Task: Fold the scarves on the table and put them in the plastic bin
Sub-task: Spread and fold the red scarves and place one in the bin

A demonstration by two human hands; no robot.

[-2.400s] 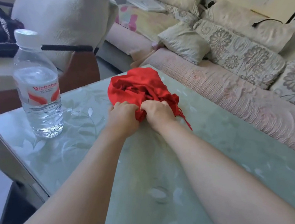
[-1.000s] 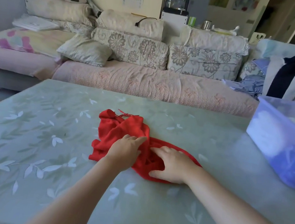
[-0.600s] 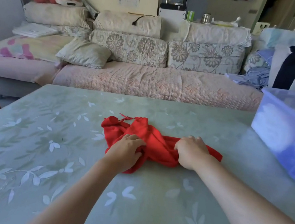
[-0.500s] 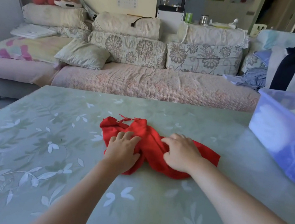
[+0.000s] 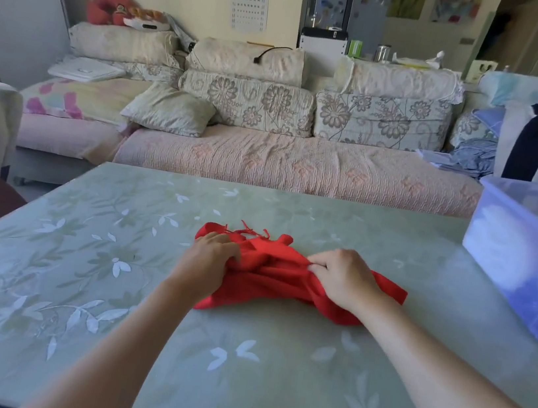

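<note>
Each grip, left hand (image 5: 209,259) and right hand (image 5: 345,277), clutches bunched scarf (image 5: 271,275), soft and limp; I'd take the fringed corners just beyond them.

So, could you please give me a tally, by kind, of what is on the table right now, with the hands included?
Red scarf: 1
Plastic bin: 1 (its contents are too blurred to count)
Hands: 2, the left hand and the right hand, each gripping the scarf
Total: 4
</note>
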